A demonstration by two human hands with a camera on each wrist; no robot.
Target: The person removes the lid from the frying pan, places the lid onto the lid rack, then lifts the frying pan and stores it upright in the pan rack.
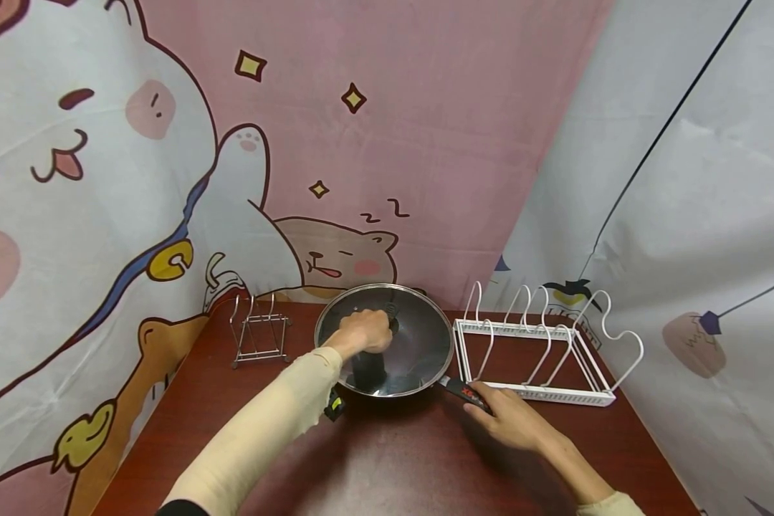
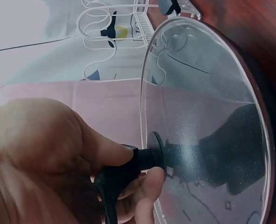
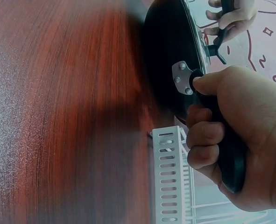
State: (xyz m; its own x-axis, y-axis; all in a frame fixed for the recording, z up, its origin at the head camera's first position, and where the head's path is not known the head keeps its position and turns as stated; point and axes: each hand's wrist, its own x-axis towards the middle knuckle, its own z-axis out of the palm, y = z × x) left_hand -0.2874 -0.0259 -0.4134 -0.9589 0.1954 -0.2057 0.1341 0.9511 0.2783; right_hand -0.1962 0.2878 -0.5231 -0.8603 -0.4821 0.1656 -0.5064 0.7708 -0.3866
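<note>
A round glass lid [image 1: 419,344] with a metal rim sits over a dark pan [image 3: 161,60] near the back of the table. My left hand [image 1: 365,333] grips the lid's black knob [image 2: 114,179], its thumb and fingers wrapped about it. At the pan's near right side, my right hand [image 1: 512,419] holds the black pan handle [image 1: 464,393]. In the right wrist view the fingers curl round that handle, close to a riveted metal bracket [image 3: 180,77]. The lid hides what is inside the pan.
Right of the pan stands a white rack [image 1: 555,394] with several upright wire loops, close to the handle. A small metal wire rack [image 1: 261,355] is on the left. Behind the reddish-brown table [image 1: 393,466] hangs a printed cloth [image 1: 451,129].
</note>
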